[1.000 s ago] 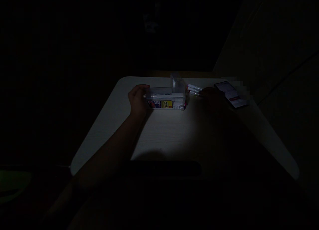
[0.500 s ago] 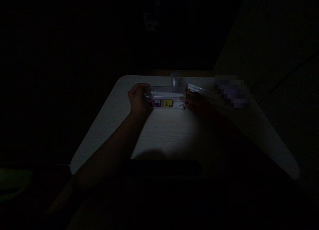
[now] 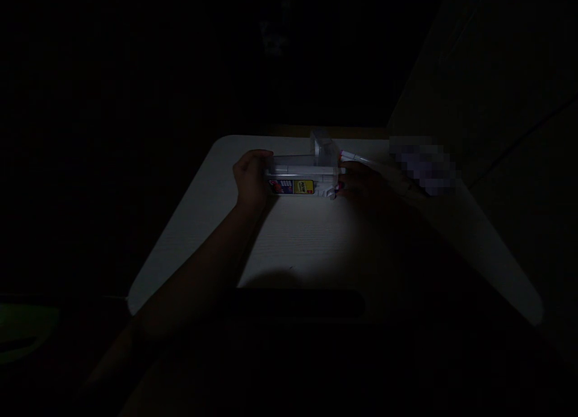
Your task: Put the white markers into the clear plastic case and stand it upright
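My left hand (image 3: 250, 179) is closed around the left end of a clear plastic case (image 3: 280, 162), which lies on its side above the white table. A yellow and dark label (image 3: 291, 186) shows on the near side. White markers (image 3: 302, 170) lie lengthwise inside, and one sticks out a little at the right end. The clear lid (image 3: 323, 147) stands up at the far right of the case. My right hand (image 3: 359, 179) is at that open end, fingers bent against the markers. Another white marker (image 3: 359, 157) slants beside it, apparently in its grip; deep shadow hides much of this hand.
The white table (image 3: 298, 236) has a dark slot (image 3: 298, 304) along its near edge. A pixelated patch (image 3: 424, 167) covers something at the back right. A green object (image 3: 27, 333) shows at the lower left. The surroundings are very dark.
One marker has gone from beside my right hand into the case, its end poking out; a single marker now shows above that hand. My left hand and the case have barely moved.
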A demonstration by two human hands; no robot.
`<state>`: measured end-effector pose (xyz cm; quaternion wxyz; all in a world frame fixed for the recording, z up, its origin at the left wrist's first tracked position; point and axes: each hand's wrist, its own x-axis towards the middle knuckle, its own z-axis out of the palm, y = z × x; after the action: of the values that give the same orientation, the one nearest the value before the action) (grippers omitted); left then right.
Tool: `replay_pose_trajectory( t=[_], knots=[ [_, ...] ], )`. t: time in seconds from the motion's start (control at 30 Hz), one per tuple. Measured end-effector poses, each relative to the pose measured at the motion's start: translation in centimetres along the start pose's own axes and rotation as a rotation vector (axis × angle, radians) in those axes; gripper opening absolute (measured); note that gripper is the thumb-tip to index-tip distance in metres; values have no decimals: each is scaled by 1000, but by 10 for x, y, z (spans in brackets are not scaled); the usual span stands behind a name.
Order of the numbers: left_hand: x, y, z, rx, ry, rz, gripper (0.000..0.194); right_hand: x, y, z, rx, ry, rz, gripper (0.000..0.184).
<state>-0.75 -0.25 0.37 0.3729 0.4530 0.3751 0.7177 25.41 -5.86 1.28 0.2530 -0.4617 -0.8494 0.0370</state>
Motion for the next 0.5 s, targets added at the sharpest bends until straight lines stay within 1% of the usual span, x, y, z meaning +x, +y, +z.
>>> replay_pose_trajectory(
  t=[0.13, 0.3, 0.4, 0.5],
  knots=[
    [1, -1, 0, 32, 27, 2, 16, 1, -7, 0, -60, -31, 56, 34],
    [0, 1, 1, 61, 28, 13, 18, 2, -15, -1, -40, -3, 70, 24],
    [0, 3, 1, 73, 45, -3, 16, 1, -12, -6, -24, 4, 60, 22],
    [-1, 4, 2, 77, 47, -7, 16, -1, -6, -16, -40, -12, 98, 21]
  ],
)
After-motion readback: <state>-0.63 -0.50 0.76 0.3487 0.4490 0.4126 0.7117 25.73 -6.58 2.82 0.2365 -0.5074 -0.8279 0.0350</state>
